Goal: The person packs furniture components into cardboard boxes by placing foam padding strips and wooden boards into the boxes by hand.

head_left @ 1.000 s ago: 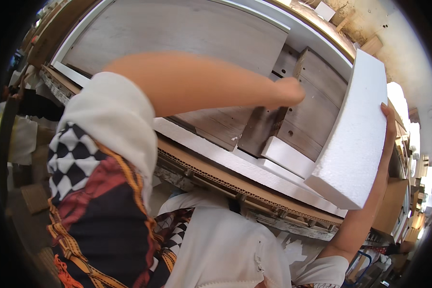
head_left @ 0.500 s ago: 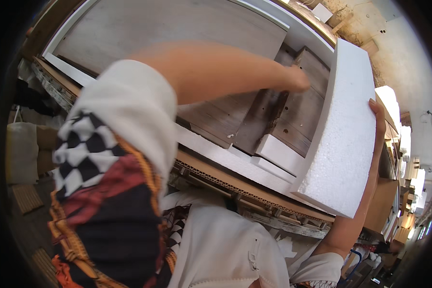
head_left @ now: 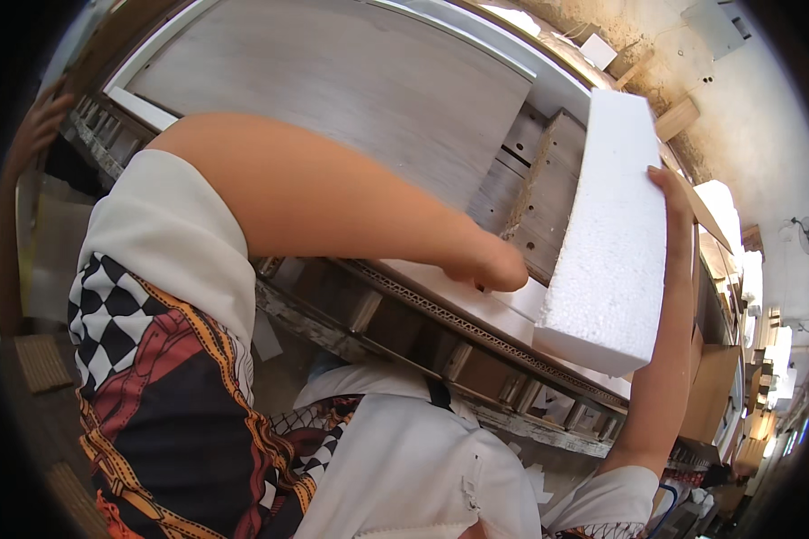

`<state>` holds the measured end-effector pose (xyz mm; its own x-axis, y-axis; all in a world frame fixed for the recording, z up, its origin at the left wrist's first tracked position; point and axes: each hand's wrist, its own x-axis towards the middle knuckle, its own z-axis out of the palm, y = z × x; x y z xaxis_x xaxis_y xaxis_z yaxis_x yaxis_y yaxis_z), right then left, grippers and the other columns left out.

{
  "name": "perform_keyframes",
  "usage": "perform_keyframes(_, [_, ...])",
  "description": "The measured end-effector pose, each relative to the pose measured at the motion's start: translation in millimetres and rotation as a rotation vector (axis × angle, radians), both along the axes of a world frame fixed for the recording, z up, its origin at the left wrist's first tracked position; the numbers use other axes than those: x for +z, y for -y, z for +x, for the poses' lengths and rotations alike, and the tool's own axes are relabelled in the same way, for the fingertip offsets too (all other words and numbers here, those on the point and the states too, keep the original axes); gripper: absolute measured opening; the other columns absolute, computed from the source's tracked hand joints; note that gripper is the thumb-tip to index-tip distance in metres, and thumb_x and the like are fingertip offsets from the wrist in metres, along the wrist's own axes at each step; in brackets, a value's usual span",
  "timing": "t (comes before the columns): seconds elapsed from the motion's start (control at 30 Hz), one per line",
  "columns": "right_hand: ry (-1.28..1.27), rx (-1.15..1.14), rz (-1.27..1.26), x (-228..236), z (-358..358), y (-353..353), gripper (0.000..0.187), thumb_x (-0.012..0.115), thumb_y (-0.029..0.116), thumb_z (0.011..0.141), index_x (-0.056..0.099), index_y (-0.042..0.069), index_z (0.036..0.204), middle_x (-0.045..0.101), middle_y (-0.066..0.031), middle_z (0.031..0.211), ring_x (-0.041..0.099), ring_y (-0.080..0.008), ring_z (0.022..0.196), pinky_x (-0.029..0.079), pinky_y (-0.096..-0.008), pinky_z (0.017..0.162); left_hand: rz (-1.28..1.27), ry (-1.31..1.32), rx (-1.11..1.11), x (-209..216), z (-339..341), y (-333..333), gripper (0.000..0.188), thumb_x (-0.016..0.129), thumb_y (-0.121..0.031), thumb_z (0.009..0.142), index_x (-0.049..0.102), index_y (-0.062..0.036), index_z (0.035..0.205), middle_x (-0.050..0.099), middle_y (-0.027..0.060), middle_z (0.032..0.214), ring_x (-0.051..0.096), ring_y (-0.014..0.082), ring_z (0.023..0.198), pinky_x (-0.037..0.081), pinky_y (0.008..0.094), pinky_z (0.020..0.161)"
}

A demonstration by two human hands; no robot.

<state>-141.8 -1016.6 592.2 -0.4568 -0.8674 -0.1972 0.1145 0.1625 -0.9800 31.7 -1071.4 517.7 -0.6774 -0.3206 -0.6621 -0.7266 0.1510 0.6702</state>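
My right hand (head_left: 674, 198) grips the outer side of a long white foam block (head_left: 607, 234), which stands on edge at the right end of a carton. My left hand (head_left: 496, 266) is curled down at the carton's near side, beside a white foam strip (head_left: 512, 316). Its fingertips are mostly hidden, so whatever they hold does not show. Inside the carton lie grey wood-grain panels (head_left: 351, 81), and a narrower board (head_left: 548, 193) with drilled holes and a rough edge sits next to the foam block.
The carton's corrugated edge (head_left: 404, 292) runs along a worn roller conveyor (head_left: 503, 409) in front of me. Another person's hand (head_left: 40, 130) shows at the far left. Brown cardboard (head_left: 715, 382) stands at the right, and a stained wall (head_left: 737, 99) rises behind.
My left hand has come back from the drilled board to the carton's near edge. The foam block and my right hand have shifted slightly left in view. Another person's hand has appeared at left.
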Motion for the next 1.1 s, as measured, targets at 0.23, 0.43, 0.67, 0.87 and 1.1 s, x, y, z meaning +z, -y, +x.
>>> perform_keyframes(0.23, [-0.047,0.122,0.063,-9.3,-33.3,28.2,0.051,0.055,0.041,0.076,0.054,0.002,0.108,0.057,-0.0129,0.093,0.056,-0.0194,0.078,0.045,-0.0292,0.067,-0.096,-0.144,0.207,-35.1,0.8,13.9,0.036,0.042,-0.023,0.083,0.059,0.0021,0.102,0.058,0.0192,0.104,0.057,0.0285,0.089,0.044,0.0414,0.069])
perform_keyframes(0.43, [-0.109,0.198,0.084,-18.2,-43.8,-5.7,0.051,0.055,0.041,0.076,0.054,0.001,0.107,0.057,-0.0134,0.092,0.056,-0.0194,0.076,0.046,-0.0292,0.065,-0.254,-0.230,0.009,-73.0,-9.2,27.8,0.038,0.040,-0.031,0.088,0.059,0.0010,0.096,0.059,0.0167,0.096,0.056,0.0272,0.082,0.044,0.0400,0.070])
perform_keyframes(0.67, [-0.013,0.189,0.054,-25.4,-33.1,59.9,0.047,0.056,0.036,0.074,0.056,-0.002,0.102,0.057,-0.0144,0.086,0.057,-0.0191,0.070,0.046,-0.0289,0.059,-0.852,-0.229,-0.471,-11.1,16.4,36.7,0.021,0.059,-0.016,0.073,0.065,-0.0004,0.085,0.064,0.0150,0.091,0.056,0.0311,0.096,0.044,0.0388,0.082])
perform_keyframes(0.87, [-0.238,0.067,-0.044,-50.1,21.8,92.3,0.035,0.059,0.027,0.072,0.058,-0.002,0.091,0.057,-0.0079,0.081,0.056,-0.0172,0.070,0.046,-0.0285,0.062,-1.093,-0.611,-0.391,-42.0,92.1,64.7,0.024,0.050,-0.015,0.079,0.062,0.0000,0.093,0.062,0.0150,0.097,0.051,0.0293,0.106,0.040,0.0426,0.089])
perform_keyframes(1.1, [-0.432,0.073,-0.028,-85.9,14.9,126.8,0.051,0.063,0.027,0.067,0.056,-0.007,0.104,0.060,-0.0142,0.096,0.058,-0.0212,0.084,0.047,-0.0304,0.071,-0.790,-0.231,-0.358,-2.7,79.3,72.6,0.028,0.046,-0.018,0.083,0.058,0.0011,0.100,0.058,0.0177,0.104,0.051,0.0317,0.104,0.042,0.0409,0.087])
